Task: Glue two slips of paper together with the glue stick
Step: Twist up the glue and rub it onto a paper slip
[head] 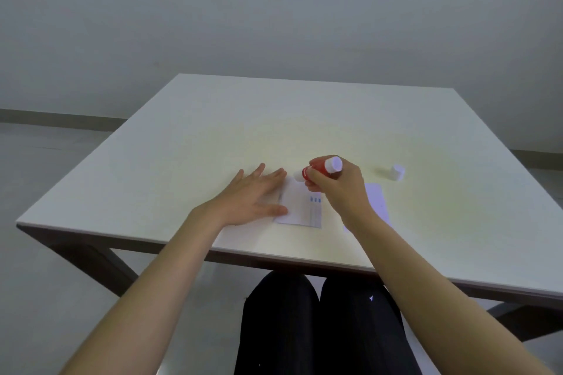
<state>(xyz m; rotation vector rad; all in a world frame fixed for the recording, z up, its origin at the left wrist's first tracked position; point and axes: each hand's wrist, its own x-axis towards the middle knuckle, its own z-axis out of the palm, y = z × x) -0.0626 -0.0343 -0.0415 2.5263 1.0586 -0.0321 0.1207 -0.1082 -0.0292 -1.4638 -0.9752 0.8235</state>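
Note:
A white slip of paper (300,207) with small blue print lies on the white table (213,137). My left hand (254,196) rests flat on its left edge, fingers spread. My right hand (338,189) grips a red glue stick (320,168), tilted with its glue tip down-left at the slip's far edge and its white base pointing up-right. A second white slip (377,202) lies just right of my right hand, partly hidden by the wrist. The glue stick's white cap (397,172) stands alone on the table farther right.
The table's front edge (274,256) runs close to my lap, with dark trousers below it. A grey wall and floor lie beyond the table.

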